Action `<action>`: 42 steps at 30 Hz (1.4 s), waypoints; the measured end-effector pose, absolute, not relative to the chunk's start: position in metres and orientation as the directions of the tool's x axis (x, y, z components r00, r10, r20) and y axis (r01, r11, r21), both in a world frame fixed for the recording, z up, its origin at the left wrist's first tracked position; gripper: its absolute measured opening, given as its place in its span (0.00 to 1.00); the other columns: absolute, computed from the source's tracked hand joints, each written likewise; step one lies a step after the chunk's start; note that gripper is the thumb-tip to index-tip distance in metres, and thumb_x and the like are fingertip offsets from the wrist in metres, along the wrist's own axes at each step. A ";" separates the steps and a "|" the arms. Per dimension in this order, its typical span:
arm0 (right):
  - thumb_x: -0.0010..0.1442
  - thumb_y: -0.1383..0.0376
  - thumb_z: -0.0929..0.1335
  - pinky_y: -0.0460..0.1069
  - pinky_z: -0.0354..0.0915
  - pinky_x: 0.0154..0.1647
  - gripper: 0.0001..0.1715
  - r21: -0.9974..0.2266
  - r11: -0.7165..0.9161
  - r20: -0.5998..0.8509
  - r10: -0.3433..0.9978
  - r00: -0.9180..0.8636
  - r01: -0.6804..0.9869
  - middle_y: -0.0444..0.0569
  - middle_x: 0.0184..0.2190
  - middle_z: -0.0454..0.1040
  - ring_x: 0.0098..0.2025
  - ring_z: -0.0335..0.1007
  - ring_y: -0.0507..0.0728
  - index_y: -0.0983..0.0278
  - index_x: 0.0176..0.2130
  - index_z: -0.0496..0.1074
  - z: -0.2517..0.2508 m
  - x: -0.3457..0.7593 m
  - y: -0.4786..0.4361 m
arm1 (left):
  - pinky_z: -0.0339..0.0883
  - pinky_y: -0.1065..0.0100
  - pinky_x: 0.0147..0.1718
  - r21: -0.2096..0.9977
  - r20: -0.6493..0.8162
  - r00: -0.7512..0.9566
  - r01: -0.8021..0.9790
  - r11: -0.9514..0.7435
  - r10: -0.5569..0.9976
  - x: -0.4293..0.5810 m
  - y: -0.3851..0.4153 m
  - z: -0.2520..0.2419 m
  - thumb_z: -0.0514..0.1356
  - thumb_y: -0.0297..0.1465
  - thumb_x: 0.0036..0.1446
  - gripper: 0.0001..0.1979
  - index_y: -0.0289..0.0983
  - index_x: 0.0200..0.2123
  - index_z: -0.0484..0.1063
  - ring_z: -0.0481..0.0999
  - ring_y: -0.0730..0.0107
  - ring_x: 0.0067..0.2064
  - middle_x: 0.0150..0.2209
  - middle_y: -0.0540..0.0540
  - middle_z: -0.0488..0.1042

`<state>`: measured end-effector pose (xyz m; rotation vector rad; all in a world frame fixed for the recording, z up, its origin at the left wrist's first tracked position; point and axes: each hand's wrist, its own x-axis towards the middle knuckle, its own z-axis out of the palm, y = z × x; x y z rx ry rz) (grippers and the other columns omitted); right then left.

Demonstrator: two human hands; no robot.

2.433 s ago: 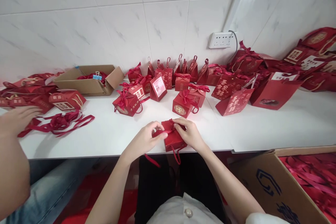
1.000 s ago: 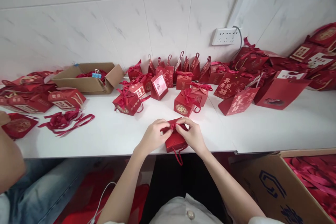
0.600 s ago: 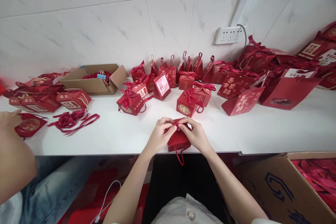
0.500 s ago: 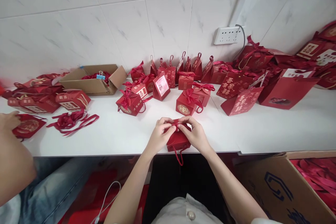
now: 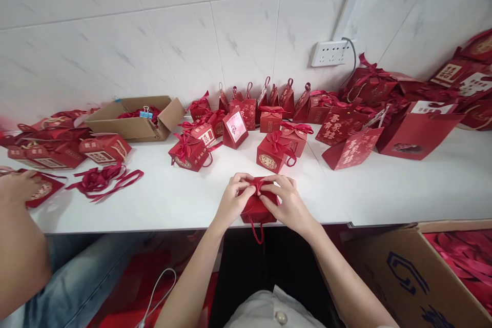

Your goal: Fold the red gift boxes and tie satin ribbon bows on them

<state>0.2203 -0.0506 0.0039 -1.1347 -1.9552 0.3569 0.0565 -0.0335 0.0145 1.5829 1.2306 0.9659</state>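
A small red gift box (image 5: 258, 211) sits at the front edge of the white table, with a twisted red cord handle (image 5: 257, 233) hanging off its near side. On its top is a red ribbon (image 5: 257, 185), gathered into a knot or bow. My left hand (image 5: 235, 197) pinches the ribbon between thumb and fingers from the left. From the right, my right hand (image 5: 282, 196) pinches it too, its fingers bent over the box. The fingers partly hide the ribbon's loops and the box top.
Finished-looking red boxes with bows (image 5: 271, 152) stand behind my hands. Left of them are loose ribbons (image 5: 103, 179) and an open cardboard box (image 5: 132, 130). A co-worker's hand (image 5: 17, 187) rests on another red box. A carton of ribbons (image 5: 418, 271) stands below right.
My right hand's fingers have shifted on the ribbon, and the box has turned slightly. The co-worker's hand has moved over their red box. The view has shifted a little.
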 end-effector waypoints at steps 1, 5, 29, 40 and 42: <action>0.57 0.68 0.67 0.58 0.57 0.47 0.05 -0.577 0.570 0.529 0.806 -0.264 0.584 0.51 0.41 0.72 0.45 0.67 0.59 0.62 0.37 0.73 0.004 0.220 -0.050 | 0.57 0.61 0.53 0.950 0.060 0.203 0.289 -0.118 0.977 0.057 -0.034 0.014 0.54 0.32 0.55 0.12 0.37 0.23 0.73 0.66 0.61 0.51 0.44 0.45 0.67; 0.61 0.66 0.65 0.58 0.57 0.46 0.08 -0.467 0.619 0.624 0.737 -0.261 0.632 0.51 0.37 0.74 0.40 0.69 0.58 0.63 0.32 0.73 0.002 0.220 -0.049 | 0.59 0.61 0.51 0.941 0.068 0.183 0.313 -0.124 0.981 0.058 -0.035 0.014 0.54 0.33 0.56 0.13 0.37 0.22 0.72 0.66 0.61 0.50 0.43 0.44 0.68; 0.61 0.70 0.63 0.58 0.66 0.43 0.07 -0.203 0.660 0.623 0.657 -0.424 0.723 0.58 0.44 0.70 0.45 0.66 0.62 0.66 0.35 0.72 0.011 0.252 -0.047 | 0.64 0.61 0.43 0.614 0.540 0.059 0.655 -0.440 0.840 0.049 -0.064 -0.001 0.56 0.30 0.58 0.05 0.39 0.32 0.70 0.67 0.66 0.41 0.35 0.47 0.66; 0.62 0.58 0.63 0.56 0.64 0.41 0.14 -0.447 0.500 0.527 0.817 -0.234 0.741 0.56 0.40 0.70 0.41 0.68 0.60 0.64 0.43 0.67 0.012 0.254 -0.066 | 0.64 0.69 0.31 0.777 0.393 0.025 0.526 -0.346 0.919 0.048 -0.077 -0.009 0.55 0.33 0.57 0.05 0.38 0.35 0.66 0.66 0.71 0.31 0.30 0.49 0.64; 0.63 0.54 0.60 0.52 0.64 0.34 0.16 -0.610 0.346 0.406 0.909 -0.094 0.713 0.52 0.32 0.70 0.32 0.68 0.57 0.64 0.35 0.66 0.011 0.249 -0.067 | 0.62 0.71 0.28 0.845 0.260 -0.020 0.489 -0.218 0.965 0.051 -0.077 -0.004 0.55 0.36 0.56 0.07 0.38 0.33 0.65 0.64 0.73 0.28 0.27 0.51 0.64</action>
